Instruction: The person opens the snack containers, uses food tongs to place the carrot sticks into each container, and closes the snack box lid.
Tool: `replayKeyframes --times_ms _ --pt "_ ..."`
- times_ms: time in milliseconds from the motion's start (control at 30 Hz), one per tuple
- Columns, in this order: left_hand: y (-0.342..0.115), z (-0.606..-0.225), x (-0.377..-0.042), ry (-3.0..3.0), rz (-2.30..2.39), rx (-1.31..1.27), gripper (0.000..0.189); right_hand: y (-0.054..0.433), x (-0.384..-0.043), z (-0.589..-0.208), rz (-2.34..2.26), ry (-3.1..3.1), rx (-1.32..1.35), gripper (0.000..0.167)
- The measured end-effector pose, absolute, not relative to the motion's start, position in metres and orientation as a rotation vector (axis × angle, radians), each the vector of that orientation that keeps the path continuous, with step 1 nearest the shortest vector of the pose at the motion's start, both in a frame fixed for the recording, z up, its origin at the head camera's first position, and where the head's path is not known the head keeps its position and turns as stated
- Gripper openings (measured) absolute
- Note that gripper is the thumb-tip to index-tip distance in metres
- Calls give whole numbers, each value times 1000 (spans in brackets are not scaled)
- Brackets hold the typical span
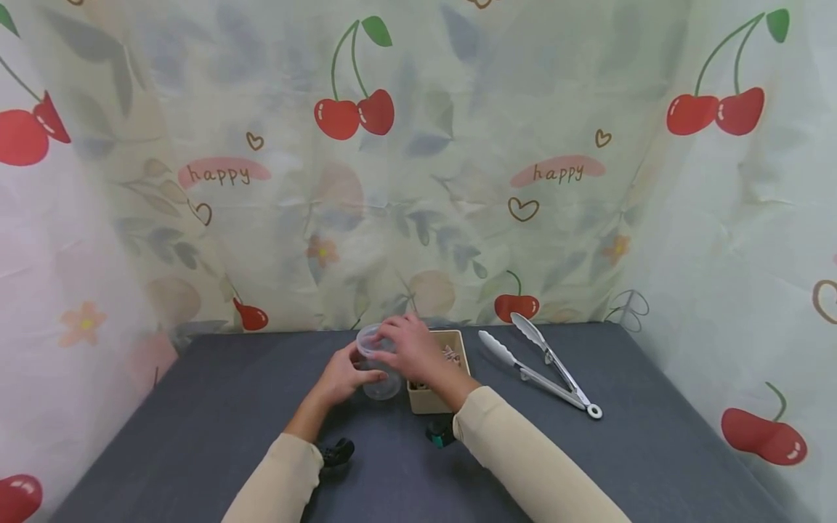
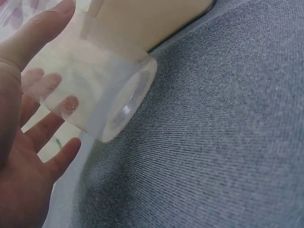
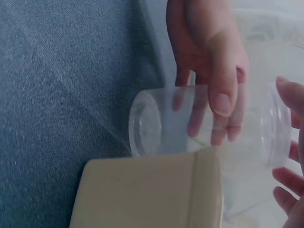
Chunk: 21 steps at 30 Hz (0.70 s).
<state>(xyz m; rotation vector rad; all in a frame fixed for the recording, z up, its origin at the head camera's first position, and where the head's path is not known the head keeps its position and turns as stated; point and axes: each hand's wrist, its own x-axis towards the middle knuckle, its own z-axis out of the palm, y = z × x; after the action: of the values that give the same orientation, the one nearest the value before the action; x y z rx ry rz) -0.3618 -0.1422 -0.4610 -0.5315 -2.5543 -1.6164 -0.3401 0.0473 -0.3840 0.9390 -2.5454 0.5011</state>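
A clear plastic jar point(image 1: 381, 387) stands on the dark cloth near the back of the table, its see-through walls showing nothing inside. My left hand point(image 1: 341, 375) grips the jar's side, thumb in front and fingers behind, as the right wrist view also shows through the clear wall point(image 3: 164, 137). Over the top, my right hand point(image 1: 413, 350) holds the round clear lid point(image 3: 275, 128) by its edge, thumb on one side and fingers curled on the other. The lid sits at the jar's mouth. A beige box point(image 1: 429, 402) is close by the jar's right side, partly under the right forearm.
Small brownish pieces point(image 1: 451, 354) lie in the beige box. To the right, metal tongs point(image 1: 552, 385) rest spread on the cloth. A patterned curtain point(image 1: 418, 218) hangs behind the table's back edge and along both sides.
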Motion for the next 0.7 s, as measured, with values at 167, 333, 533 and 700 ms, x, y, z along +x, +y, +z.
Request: replayKeyframes --times_ms 167,333,533,700 --pt "-141 -460 -361 -2543 -1612 -534 65 41 -340 -386 445 -2533 873 28" --pt "-141 -458 -360 -2548 -1615 -532 65 40 -341 -384 409 -2564 853 28" --pt "-142 -460 -361 -2564 -1598 -543 66 45 -343 -381 465 -2567 946 24" --pt "-143 -460 -361 -2539 -1623 -566 68 54 -346 -377 591 -2581 1068 23"
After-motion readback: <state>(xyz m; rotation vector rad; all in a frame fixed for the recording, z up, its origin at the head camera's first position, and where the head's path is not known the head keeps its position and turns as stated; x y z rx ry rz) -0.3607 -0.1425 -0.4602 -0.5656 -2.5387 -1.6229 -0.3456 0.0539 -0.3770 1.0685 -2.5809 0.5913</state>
